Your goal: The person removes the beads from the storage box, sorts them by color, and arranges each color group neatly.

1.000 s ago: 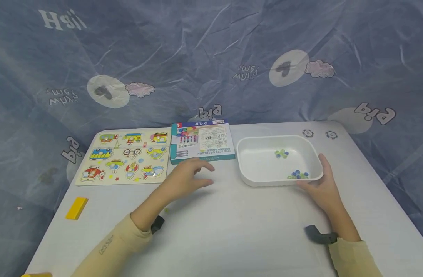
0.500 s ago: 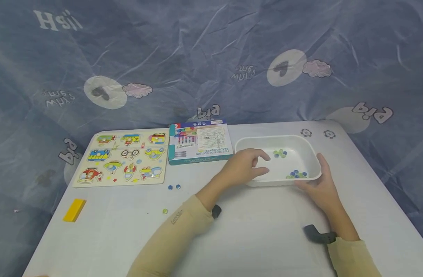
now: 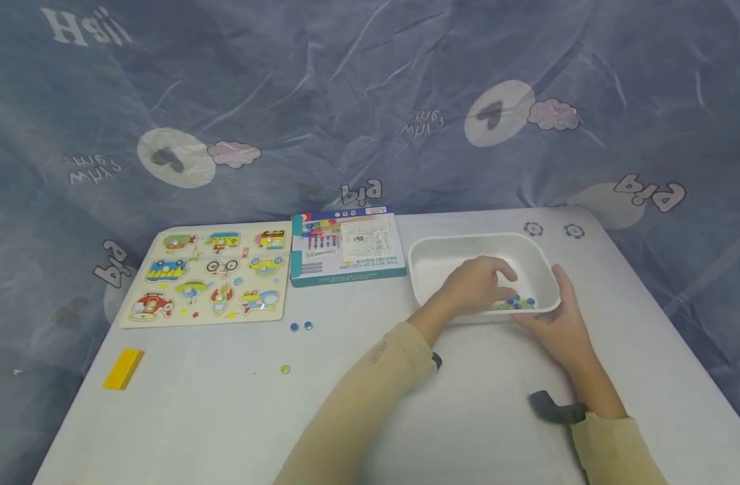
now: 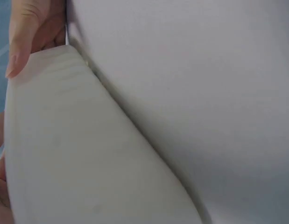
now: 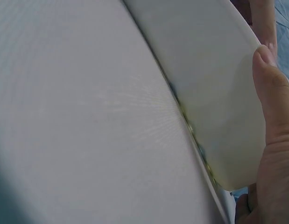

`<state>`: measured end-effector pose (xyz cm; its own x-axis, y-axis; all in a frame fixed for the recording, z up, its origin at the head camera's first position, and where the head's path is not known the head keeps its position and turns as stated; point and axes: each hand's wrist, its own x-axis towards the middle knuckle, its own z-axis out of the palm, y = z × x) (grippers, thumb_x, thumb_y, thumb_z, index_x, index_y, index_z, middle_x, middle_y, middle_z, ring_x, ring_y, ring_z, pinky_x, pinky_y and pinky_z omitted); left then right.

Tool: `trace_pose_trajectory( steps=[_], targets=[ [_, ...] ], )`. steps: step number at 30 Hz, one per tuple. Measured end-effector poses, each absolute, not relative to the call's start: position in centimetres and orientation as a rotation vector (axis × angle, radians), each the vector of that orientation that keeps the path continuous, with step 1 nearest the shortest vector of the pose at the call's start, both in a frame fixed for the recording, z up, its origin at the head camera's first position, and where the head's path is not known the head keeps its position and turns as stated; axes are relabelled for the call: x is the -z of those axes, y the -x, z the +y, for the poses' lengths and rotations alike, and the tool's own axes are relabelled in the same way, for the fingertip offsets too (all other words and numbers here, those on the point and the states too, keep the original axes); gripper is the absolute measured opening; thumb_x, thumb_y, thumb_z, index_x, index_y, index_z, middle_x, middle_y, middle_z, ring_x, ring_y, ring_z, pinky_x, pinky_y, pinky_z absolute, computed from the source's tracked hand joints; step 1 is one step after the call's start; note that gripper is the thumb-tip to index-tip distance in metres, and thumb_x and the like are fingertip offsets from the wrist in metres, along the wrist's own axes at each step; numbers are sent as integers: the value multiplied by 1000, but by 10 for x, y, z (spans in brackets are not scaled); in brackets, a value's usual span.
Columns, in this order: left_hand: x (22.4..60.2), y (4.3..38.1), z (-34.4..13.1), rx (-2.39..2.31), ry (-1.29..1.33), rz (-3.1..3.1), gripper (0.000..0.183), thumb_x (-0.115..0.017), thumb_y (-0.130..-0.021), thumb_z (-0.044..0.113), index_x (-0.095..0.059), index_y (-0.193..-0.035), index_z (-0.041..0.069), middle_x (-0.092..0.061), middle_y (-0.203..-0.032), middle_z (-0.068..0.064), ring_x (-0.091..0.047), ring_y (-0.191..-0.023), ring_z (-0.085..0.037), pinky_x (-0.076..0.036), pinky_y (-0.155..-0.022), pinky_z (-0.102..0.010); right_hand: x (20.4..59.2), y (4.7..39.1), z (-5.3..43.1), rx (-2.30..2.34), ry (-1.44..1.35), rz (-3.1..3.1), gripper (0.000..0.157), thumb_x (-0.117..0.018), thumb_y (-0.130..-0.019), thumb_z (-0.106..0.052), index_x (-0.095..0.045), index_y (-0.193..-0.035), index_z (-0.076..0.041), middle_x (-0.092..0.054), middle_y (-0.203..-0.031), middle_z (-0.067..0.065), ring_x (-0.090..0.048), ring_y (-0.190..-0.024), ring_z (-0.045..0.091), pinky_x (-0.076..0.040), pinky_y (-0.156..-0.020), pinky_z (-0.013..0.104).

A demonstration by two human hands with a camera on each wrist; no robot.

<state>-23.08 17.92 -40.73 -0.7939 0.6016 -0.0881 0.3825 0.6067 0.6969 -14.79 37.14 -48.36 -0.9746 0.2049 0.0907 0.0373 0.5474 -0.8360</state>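
A white plastic tray (image 3: 485, 237) stands at the right of the table, with small blue and green glass beads (image 3: 521, 302) near its right front corner. My right hand (image 3: 560, 327) grips that corner, thumb on the front side and fingers along the right end. The right wrist view shows the right thumb (image 5: 270, 93) against the rim. My left hand (image 3: 475, 286) reaches over the front rim into the tray, beside the beads. Its thumb and forefinger are bent and apart, with nothing visible between them. Its other fingers are hidden, and it covers part of the tray floor.
Two blue beads (image 3: 301, 327) and a green bead (image 3: 285, 369) lie on the table left of the tray. A bead-set box (image 3: 348, 246) and a vehicle puzzle board (image 3: 206, 276) are at the back. A yellow block (image 3: 124, 368) lies at the left.
My left hand has moved right from near the box into the tray, uncovering loose beads on the table. My right hand has kept its grip on the tray.
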Motion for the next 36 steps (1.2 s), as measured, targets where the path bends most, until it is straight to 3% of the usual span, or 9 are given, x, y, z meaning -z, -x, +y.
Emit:
trace_pose_trajectory(
  steps=[4,12,26,31,36],
  targets=[
    [414,236,194,-940,-762,2534,27,-72,-82,38,-65,-107,35,-61,-85,16,-55,-75,-1,-43,-64,-16,482,147,372,-1400,224,-2614,116,-81,-74,-26,7,-148,-41,-6,-161,2,-11,-145,37,-14,-111,63],
    [438,241,200,-849,-726,2515,26,-71,-82,38,-67,-107,34,-64,-118,16,-56,-116,-5,-44,-98,-25,486,146,369,-1385,213,-2590,116,-81,-73,-25,5,-149,-39,-7,-160,1,-10,-146,34,-9,-114,59],
    [443,244,205,-824,-774,2455,13,-69,-83,36,-70,-96,34,-65,-114,17,-55,-116,-2,-41,-103,-28,485,145,367,-1399,213,-2593,117,-81,-73,-24,6,-149,-39,-8,-160,2,-12,-145,38,-10,-113,60],
    [441,244,206,-808,-743,2461,15,-69,-82,39,-70,-96,33,-64,-118,17,-54,-118,-4,-42,-103,-31,485,146,369,-1386,226,-2595,118,-82,-72,-25,6,-149,-39,-8,-160,0,-13,-145,37,-12,-113,61],
    [440,244,208,-777,-698,2475,16,-69,-82,42,-70,-96,33,-67,-110,16,-57,-114,-5,-44,-101,-33,485,147,370,-1370,225,-2599,118,-82,-72,-26,6,-150,-38,-9,-160,0,-13,-145,38,-13,-112,61]
  ],
)
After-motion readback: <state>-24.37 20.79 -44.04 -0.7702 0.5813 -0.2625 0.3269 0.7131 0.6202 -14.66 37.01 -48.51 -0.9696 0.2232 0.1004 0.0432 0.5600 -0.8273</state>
